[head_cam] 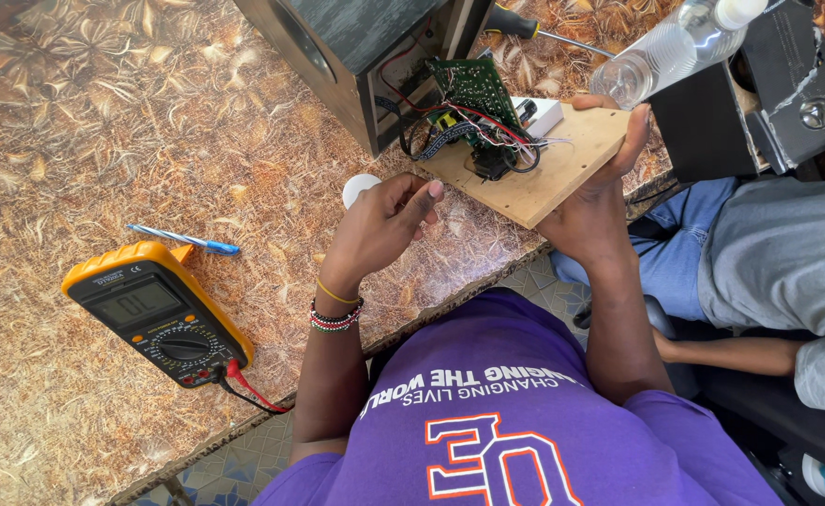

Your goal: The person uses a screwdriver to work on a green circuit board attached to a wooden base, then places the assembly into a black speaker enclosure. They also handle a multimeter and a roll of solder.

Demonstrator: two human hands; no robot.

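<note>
Fingers of our right hand [592, 201] grip the wooden board [536, 161] carrying a circuit board [473, 94]; our left hand [381, 225] curls closed, its grasp hidden.

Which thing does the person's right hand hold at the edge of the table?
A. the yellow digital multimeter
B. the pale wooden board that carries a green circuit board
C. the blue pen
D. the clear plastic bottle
B: the right hand grips the pale wooden board with the green circuit board on it, while the yellow multimeter and blue pen lie untouched on the table.
</note>
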